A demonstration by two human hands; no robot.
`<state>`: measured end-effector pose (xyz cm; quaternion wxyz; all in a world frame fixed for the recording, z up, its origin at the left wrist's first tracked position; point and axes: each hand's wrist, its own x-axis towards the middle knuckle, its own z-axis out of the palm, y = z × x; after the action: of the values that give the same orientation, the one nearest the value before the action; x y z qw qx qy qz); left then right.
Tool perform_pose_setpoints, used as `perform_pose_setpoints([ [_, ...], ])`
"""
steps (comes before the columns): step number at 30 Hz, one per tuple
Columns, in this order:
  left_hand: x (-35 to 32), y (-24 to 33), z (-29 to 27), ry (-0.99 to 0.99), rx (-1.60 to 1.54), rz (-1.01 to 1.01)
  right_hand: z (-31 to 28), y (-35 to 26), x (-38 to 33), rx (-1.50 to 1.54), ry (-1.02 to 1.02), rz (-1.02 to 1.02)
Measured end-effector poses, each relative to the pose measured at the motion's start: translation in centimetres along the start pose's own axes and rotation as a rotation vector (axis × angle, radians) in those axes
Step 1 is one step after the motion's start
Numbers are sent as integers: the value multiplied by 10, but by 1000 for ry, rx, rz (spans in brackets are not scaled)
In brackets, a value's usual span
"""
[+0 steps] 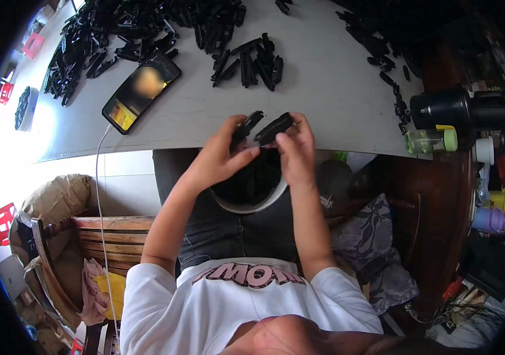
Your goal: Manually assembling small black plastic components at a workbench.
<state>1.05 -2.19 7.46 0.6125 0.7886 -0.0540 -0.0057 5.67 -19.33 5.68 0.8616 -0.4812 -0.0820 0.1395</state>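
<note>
At frame ctr I see L hand (223, 149) w/ fingers clamped on L black piece (246, 128) (blurred, so exact shape is unclear), R hand (298, 151) fingers pinching R black piece (274, 129). Both are near bucket (252, 208), prob. bc a dropped piece falls there. Upper left, phone (127, 109) lies btw hands and black pile (102, 38).

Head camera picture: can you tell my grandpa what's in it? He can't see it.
A person's left hand and right hand each hold a narrow black piece over a pale-rimmed tub. Beyond, a grey table bears heaps of loose black parts and a phone with its screen lit.
</note>
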Motion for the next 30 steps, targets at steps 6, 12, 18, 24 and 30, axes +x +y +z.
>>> perform_pose_setpoints([
  [6,-2,7,15,27,-33,4,15,4,-16,-389,-26,-193],
  [12,-6,8,15,-101,-241,-79,27,-10,-13,-469,-22,-292],
  [18,5,-4,17,-49,-208,-68,16,3,7,-42,-51,-43],
  [24,72,-14,-20,559,733,140,-9,-6,101,-837,144,-262],
  [30,89,-29,-32,426,1016,47,-30,1,135,-1635,229,-390],
])
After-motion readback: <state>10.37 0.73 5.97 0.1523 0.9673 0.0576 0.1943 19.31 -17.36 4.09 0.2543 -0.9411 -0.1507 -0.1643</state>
